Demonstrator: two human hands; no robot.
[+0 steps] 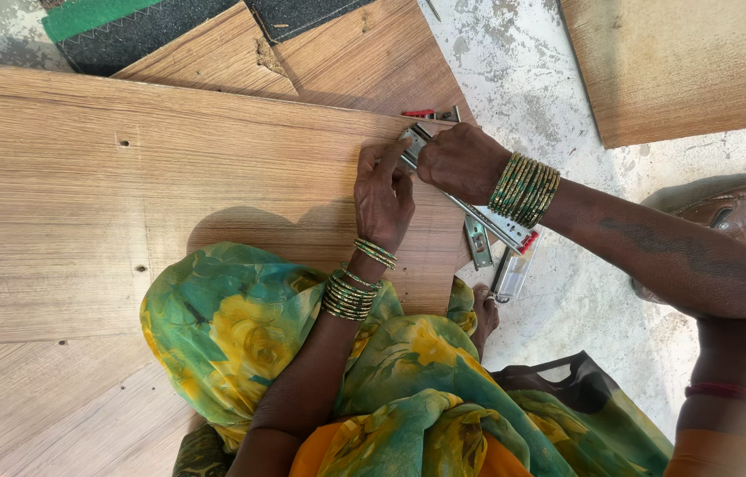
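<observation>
- Metal drawer slide (pixel 479 215) lies along the right edge of the big wooden panel (pixel 126 203), running from your hands down toward the floor side, its lower end with a red tab hanging past the board.
- Your right hand (pixel 464 162) closes its grip over the upper end of the slide, fingers curled tight on the rail.
- Your left hand (pixel 384 194) presses flat-fingered just beside it, fingertips touching the rail and the panel edge; no full grip there.
- Two more slide pieces (pixel 497 256) rest under the long one, near your foot (pixel 484 314) on the concrete floor (pixel 567 106).
- Risk, as I judge it: the overhanging end could tip or slip off the edge if your left hand eases.
- Fingers sit close to the sliding channel; a sudden shift could pinch them.
</observation>
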